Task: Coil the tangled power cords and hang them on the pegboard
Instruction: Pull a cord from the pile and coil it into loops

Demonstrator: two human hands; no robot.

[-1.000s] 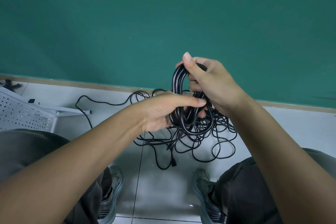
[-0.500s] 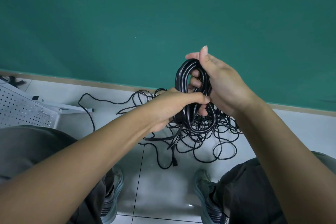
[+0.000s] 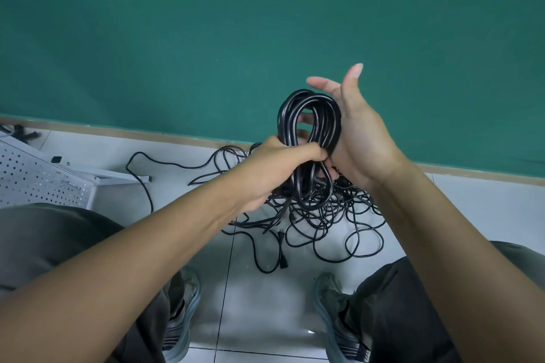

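Gripping the waist of a black rubber-sheathed power cord coil [image 3: 309, 138], the left hand [image 3: 277, 174] has its fingers curled tight round the bundled loops, held upright at chest level above the floor. Right hand [image 3: 358, 138] rests its palm against the coil's right side, fingers straight and spread, thumb up, clamping nothing. Below lies the loose tangle of thin black cords [image 3: 324, 215] on white floor tile [image 3: 265, 289], in front of the green wall [image 3: 265, 23]. White perforated metal pegboard [image 3: 38, 180] lies at far left. Judgement: the cord is light, limp but springy; loops will fan open unless pinched at mid-bundle. Sheath looks smooth, slightly slippery. Best hold: the waist.
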